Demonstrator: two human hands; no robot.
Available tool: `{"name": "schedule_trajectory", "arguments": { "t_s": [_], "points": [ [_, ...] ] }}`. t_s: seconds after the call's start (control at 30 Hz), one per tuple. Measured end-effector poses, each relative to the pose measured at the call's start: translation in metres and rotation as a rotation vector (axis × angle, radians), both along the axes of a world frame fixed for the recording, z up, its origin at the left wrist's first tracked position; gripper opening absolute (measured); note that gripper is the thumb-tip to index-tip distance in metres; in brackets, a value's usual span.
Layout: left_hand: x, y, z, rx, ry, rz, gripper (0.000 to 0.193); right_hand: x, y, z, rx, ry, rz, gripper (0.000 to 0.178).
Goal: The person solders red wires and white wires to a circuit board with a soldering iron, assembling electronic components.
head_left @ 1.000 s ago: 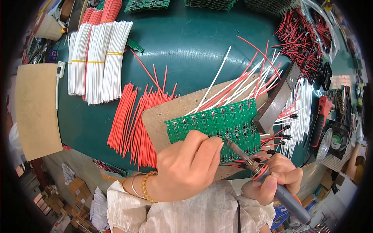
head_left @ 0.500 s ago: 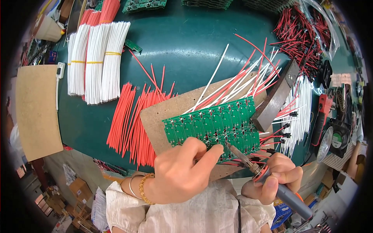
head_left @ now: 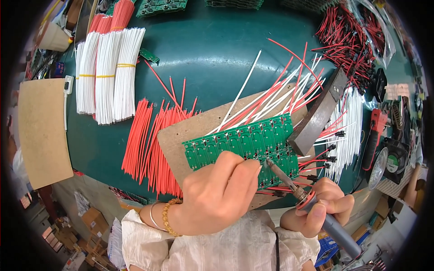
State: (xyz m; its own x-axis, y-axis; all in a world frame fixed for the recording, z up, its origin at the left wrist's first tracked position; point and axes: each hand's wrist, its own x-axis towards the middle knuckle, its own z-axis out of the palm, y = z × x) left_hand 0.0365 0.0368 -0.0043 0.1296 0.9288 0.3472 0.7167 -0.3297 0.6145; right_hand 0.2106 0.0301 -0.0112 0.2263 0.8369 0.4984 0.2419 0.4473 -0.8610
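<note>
A soldering iron (head_left: 289, 183) with a dark grey handle is gripped in my right hand (head_left: 323, 207), its tip angled up and left onto the green circuit board panel (head_left: 239, 141). My left hand (head_left: 219, 194) bends over the panel's lower edge, fingers pinched close to the iron's tip; whatever they hold is hidden. Beneath the panel lies a brown fibreboard (head_left: 176, 135). Red and white wires (head_left: 266, 106) fan out from the panel's far edge, and a dark metal bar (head_left: 318, 113) rests across its right end. Short leads with black connectors (head_left: 332, 159) stick out on the right.
Loose red wires (head_left: 156, 149) lie left of the fibreboard. Banded white wire bundles (head_left: 106, 77) stand farther left. Red-black leads (head_left: 348, 49) heap at the far right, above more white wires (head_left: 346, 140). A red-and-black tool (head_left: 374, 131) and a small fan (head_left: 395, 158) sit at the right edge.
The iron's tip has shifted slightly up and right across the panel. My left fingers have moved a little up with it. The whole view has drifted slightly.
</note>
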Motion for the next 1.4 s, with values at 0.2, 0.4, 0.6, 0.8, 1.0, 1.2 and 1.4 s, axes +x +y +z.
{"name": "schedule_trajectory", "arguments": {
  "t_s": [0.2,0.4,0.6,0.8,1.0,1.2,1.4],
  "points": [
    [-0.002,-0.002,0.008,-0.126,0.057,-0.065,0.026,-0.005,0.008,0.003,0.097,-0.039,-0.035,0.025],
    [-0.004,-0.007,0.012,-0.105,0.023,-0.066,0.022,-0.007,0.001,0.004,0.074,0.007,-0.184,0.025],
    [0.0,0.003,0.004,-0.042,-0.092,0.029,0.018,-0.011,-0.003,0.008,-0.015,0.0,-0.154,0.026],
    [-0.001,0.004,-0.002,-0.025,-0.012,0.026,0.019,-0.021,-0.003,0.008,-0.109,-0.126,-0.136,0.028],
    [-0.003,0.004,0.001,-0.026,0.045,-0.027,0.022,-0.016,-0.005,0.009,-0.036,-0.208,0.002,0.028],
    [-0.008,0.0,0.014,-0.068,-0.101,0.018,0.021,-0.014,-0.005,0.004,0.059,-0.14,-0.034,0.025],
    [0.005,0.011,0.005,-0.032,-0.057,0.008,0.015,-0.023,0.004,0.006,0.032,-0.062,-0.296,0.026]
  ]
}}
